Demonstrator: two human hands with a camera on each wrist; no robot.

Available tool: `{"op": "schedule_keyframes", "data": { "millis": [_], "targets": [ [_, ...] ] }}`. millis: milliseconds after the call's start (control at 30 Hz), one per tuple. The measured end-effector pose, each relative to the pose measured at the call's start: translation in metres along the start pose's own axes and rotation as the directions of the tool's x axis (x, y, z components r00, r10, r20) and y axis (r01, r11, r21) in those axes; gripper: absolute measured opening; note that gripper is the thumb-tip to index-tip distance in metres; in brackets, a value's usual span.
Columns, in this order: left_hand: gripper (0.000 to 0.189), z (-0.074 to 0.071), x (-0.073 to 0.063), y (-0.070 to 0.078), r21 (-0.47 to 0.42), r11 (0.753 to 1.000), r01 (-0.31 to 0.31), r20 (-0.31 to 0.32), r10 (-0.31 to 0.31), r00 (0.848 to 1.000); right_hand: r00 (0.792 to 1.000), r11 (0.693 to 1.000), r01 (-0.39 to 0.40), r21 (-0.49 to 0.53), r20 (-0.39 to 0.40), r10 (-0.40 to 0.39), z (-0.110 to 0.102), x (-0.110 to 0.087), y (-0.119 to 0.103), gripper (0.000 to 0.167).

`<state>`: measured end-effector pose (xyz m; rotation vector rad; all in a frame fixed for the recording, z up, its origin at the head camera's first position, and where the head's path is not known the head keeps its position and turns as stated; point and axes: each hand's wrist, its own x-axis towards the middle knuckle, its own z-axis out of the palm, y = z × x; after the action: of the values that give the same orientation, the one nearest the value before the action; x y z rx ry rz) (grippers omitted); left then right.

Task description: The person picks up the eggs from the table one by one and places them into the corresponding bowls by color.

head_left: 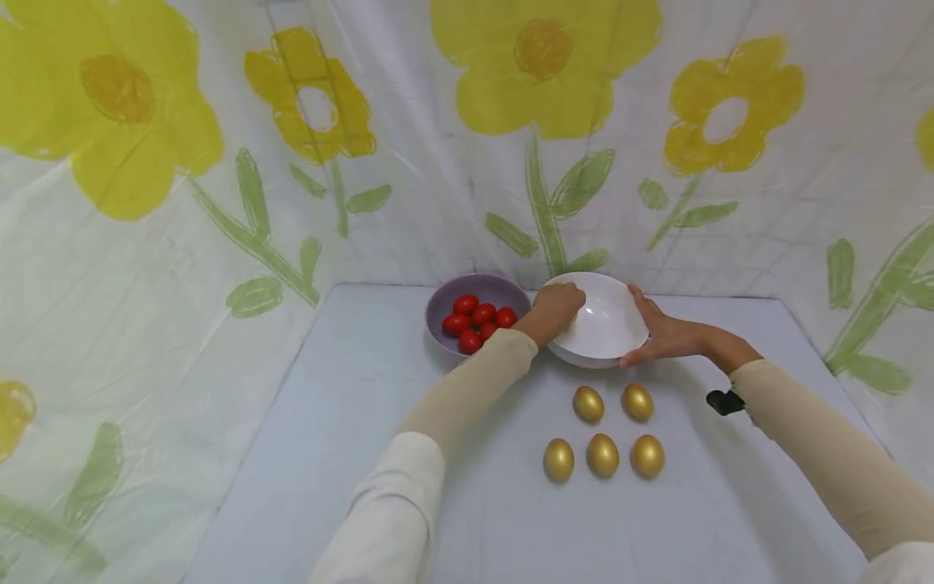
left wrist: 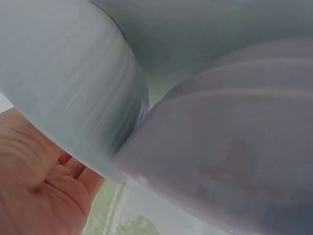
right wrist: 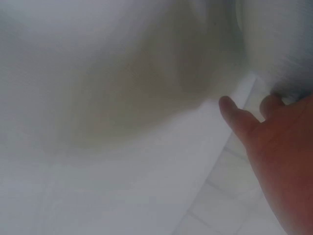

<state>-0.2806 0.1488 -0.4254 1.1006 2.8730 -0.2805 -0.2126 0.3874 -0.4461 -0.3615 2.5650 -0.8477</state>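
Note:
A white bowl (head_left: 609, 312) stands at the back of the table, beside a purple bowl (head_left: 438, 304) of red eggs (head_left: 456, 324). My left hand (head_left: 556, 312) reaches over the white bowl's left side with bent fingers inside it. A small tan-gold patch shows under those fingers; I cannot tell whether they hold an egg. In the left wrist view the palm (left wrist: 49, 191) lies past the white bowl's rim, fingertips hidden. My right hand (head_left: 667, 334) holds the white bowl's right side, thumb and fingers spread along it. Several golden eggs (head_left: 602, 455) lie in front of the bowl.
The table has a pale cloth (head_left: 350, 438). Behind it hangs a white curtain (head_left: 416, 227) with yellow flowers, close to both bowls. A black heart-shaped piece (head_left: 725, 402) shows at the right sleeve's cuff. The bowls nearly meet at their rims.

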Motion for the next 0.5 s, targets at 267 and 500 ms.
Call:
{"op": "schedule_keyframes", "data": {
  "millis": [267,500],
  "targets": [
    [0.027,-0.007,-0.007,-0.006,-0.089,0.996,0.005,0.011,-0.004,1.0,1.0,1.0,-0.001,0.006,0.011,0.001,0.0,0.0,-0.001,0.147],
    [0.05,-0.021,-0.022,-0.022,-0.288,0.948,-0.132,-0.091,0.11,0.99,1.0,1.0,0.025,-0.004,0.004,-0.025,-0.005,-0.001,-0.004,0.147]
  ]
}}
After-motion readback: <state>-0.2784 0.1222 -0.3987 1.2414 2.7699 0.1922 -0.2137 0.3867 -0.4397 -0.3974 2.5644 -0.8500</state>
